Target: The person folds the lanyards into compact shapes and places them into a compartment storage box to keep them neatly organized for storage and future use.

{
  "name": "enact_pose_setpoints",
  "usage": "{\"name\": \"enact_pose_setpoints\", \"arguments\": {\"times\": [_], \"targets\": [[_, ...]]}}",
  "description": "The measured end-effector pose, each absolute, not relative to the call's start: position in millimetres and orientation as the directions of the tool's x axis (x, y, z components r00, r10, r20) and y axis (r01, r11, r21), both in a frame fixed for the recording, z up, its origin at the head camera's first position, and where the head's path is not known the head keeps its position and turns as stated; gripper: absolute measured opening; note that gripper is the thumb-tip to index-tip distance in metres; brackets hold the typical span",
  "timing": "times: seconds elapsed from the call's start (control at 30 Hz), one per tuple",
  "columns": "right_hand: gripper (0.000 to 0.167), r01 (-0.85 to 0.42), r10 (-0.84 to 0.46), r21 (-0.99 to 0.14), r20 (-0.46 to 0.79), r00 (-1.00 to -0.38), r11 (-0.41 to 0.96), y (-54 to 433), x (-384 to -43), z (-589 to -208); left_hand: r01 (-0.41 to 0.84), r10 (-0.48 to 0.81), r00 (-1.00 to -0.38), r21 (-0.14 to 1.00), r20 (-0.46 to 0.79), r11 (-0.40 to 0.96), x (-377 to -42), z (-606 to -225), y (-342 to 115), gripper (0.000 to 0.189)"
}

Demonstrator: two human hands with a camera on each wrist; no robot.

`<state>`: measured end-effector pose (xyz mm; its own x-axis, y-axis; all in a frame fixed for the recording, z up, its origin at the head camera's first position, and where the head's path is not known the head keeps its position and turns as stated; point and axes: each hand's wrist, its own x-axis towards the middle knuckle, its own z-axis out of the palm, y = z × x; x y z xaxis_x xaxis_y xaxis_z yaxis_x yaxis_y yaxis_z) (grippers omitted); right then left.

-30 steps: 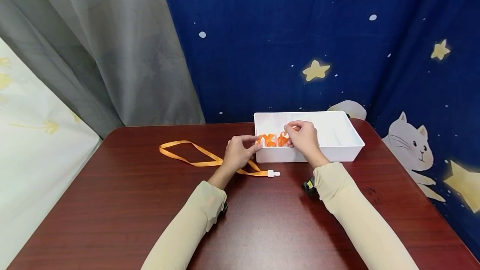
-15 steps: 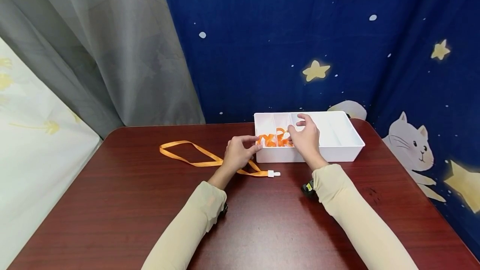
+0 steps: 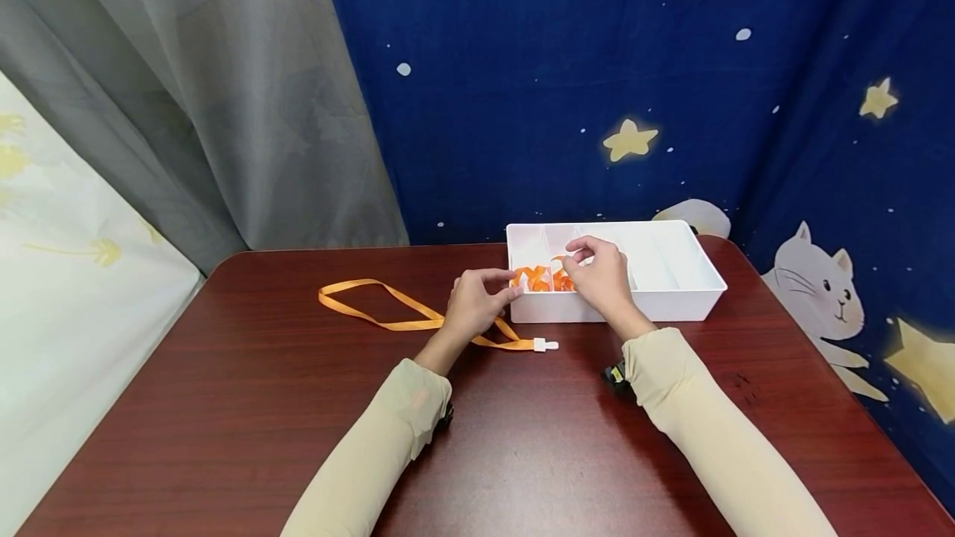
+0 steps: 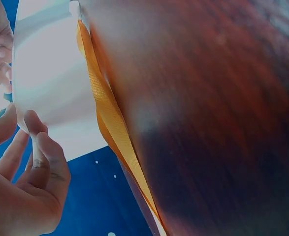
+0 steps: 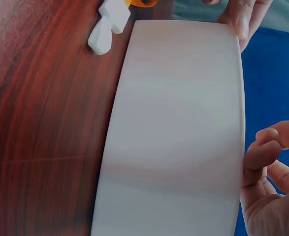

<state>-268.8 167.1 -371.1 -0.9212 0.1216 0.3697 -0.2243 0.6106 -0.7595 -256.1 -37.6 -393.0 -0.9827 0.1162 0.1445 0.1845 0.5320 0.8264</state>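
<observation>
A white box (image 3: 664, 305) with inner dividers stands at the back of the table. Two orange lanyards lie bunched in its left compartments, one lanyard (image 3: 535, 278) in the leftmost and the other lanyard (image 3: 564, 282) beside it. My left hand (image 3: 472, 303) holds the box at its left front corner, thumb at the rim. Over the second compartment is my right hand (image 3: 603, 273), bent at the fingers, with a gap between thumb and index finger and the thumb at a raised bit of the orange strap. In the right wrist view, the box wall hides the box's contents.
Another orange lanyard (image 3: 380, 325) lies spread in a loop on the dark red table (image 3: 224, 404), passing behind my left hand. Its white clip (image 3: 545, 345) points right, just in front of the box. A blue star-print curtain (image 3: 522, 106) hangs behind.
My right hand lifted off the strap with its fingers spread, then came back down to the left over the second compartment. The left hand stayed at the box corner.
</observation>
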Motion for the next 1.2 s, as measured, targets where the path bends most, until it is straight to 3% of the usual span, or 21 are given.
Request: {"name": "enact_pose_setpoints", "arguments": {"times": [0.3, 0.53, 0.77, 1.2], "targets": [[0.018, -0.231, 0.127, -0.775, 0.37, -0.92, 0.588, 164, -266, -374, 0.226, 0.196, -0.97, 0.829, 0.144, 0.511, -259, -395, -43, 0.033], [0.035, -0.272, 0.139, -0.8, 0.401, -0.905, 0.535, 159, -260, -372, 0.286, 0.28, -0.943, 0.866, 0.178, 0.411, -261, -391, -55, 0.035], [0.044, -0.295, 0.049, -0.861, 0.345, -0.937, 0.414, 152, -250, -367, 0.31, 0.193, -0.949, 0.852, 0.25, 0.422, -263, -381, -76, 0.034], [0.055, -0.377, -0.094, -0.863, 0.368, -0.925, 0.335, 135, -240, -366, 0.241, 0.105, -0.971, 0.869, 0.217, 0.433, -270, -386, -121, 0.034]]}}
